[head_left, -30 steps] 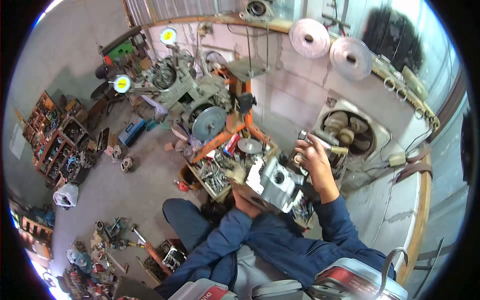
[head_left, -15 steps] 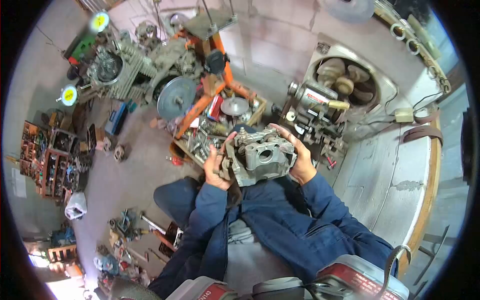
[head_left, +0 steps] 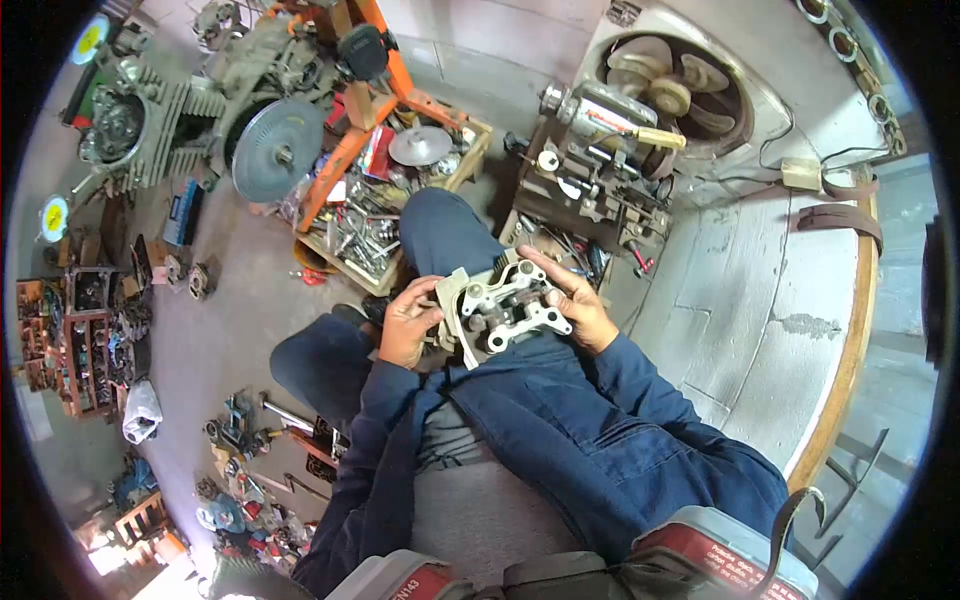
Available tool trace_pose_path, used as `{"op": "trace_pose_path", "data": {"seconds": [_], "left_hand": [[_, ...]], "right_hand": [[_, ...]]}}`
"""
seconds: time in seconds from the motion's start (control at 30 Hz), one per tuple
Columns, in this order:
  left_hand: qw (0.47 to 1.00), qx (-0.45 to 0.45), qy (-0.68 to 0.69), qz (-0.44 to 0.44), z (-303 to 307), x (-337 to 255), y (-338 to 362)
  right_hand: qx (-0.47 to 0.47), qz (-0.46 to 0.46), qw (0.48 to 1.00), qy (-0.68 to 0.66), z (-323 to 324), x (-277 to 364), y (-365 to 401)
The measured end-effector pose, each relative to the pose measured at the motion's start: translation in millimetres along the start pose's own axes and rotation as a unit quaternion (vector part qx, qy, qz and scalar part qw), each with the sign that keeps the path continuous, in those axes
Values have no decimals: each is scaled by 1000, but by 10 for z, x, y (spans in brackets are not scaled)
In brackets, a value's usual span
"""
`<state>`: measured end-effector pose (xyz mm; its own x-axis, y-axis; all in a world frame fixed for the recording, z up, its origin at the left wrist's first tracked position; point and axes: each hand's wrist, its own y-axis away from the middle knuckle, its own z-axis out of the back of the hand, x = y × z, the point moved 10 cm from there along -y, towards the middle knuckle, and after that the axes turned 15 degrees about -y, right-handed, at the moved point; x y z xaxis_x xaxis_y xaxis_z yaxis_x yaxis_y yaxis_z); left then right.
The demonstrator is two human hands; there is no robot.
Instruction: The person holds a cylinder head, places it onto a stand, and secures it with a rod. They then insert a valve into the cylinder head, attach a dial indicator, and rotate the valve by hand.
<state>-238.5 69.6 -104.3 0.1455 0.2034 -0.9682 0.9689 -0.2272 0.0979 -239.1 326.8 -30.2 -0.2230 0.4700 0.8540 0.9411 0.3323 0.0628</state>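
A grey metal cylinder head (head_left: 500,312) lies between my hands, above my lap. Its pale open frame with round bolt holes faces the camera, and darker parts show inside it. My left hand (head_left: 408,322) grips the left side, thumb on the near face and fingers behind the edge. On the right side, my right hand (head_left: 580,305) holds the casting, with fingers along the upper edge and thumb near the frame. The underside of the casting is hidden.
Ahead, a wooden tray (head_left: 478,165) holds sockets, tools and a metal disc. A small lathe (head_left: 590,170) stands ahead to the right beside a fan (head_left: 680,90). At upper left is a finned engine (head_left: 170,120). Tools and parts (head_left: 240,440) lie on the floor at left.
My hands have turned the cylinder head, so the open frame now faces up instead of the side with the large round hole. The camera view has shifted, moving surroundings leftward.
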Motion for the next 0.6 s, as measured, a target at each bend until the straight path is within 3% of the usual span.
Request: {"op": "trace_pose_path", "data": {"seconds": [0.07, 0.23, 0.33, 0.5, 0.6], "left_hand": [[997, -14, -53, 51, -42, -52, 153], [988, -108, -110, -6, -75, -475, 439], [973, -96, -209, 7, -178, -593, 610], [979, -82, -182, 47, -345, -600, 667], [983, -66, -170, 1, -479, -556, 674]], "right_hand": [[2, 20, 999, 47, 61, 11, 118], [-95, 44, 984, 144, 166, 158, 398], [-71, 20, 985, 158, 59, 197, 428], [-45, -27, 981, 185, -188, 198, 372], [-36, -38, 978, 201, -281, 163, 350]]}}
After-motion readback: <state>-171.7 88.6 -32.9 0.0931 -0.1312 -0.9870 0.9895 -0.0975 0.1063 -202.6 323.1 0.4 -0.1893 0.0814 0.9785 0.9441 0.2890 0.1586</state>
